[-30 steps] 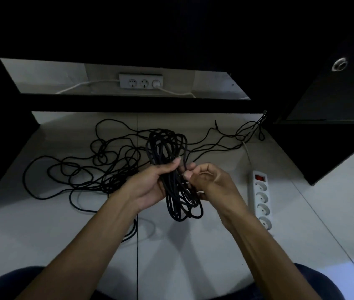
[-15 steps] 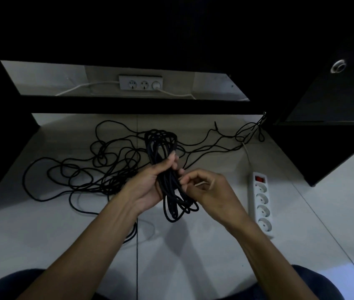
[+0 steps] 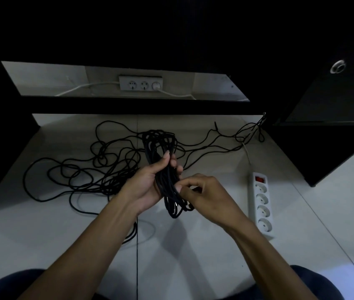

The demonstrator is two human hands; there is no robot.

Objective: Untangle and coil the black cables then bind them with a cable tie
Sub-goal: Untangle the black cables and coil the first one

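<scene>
So the coil (image 3: 161, 167) of black cable was up off the floor, dead centre of the view, bunched into a long narrow hank running from about 12 o'clock down to 6. The left hand (image 3: 148, 182) had its fingers and thumb wrapped right round the middle of it, squeezing the loops together. The right hand (image 3: 204, 193) sat at 3 o'clock of the coil, touching its lower half, fingertips pinched together on something small and pale (probably the cable tie, but it was too small and dim to say for sure).

Progress-wise I'd call it roughly halfway: one cable looked gathered and was about to get bound, no tie closed round it yet as far as I could see. Meanwhile a big loose tangle (image 3: 85, 167) of black cable was sprawled over the floor (image 3: 193, 256) out at 9 to 10 o'clock, with more strands (image 3: 225, 141) trailing off toward 1 o'clock. All of that was left to sort.

A white power strip (image 3: 262, 204) with a red switch lay at 3 o'clock, another white strip (image 3: 140, 83) sat at 12 under the dark furniture (image 3: 327, 144).

No brand names or writing were readable anywhere.
</scene>
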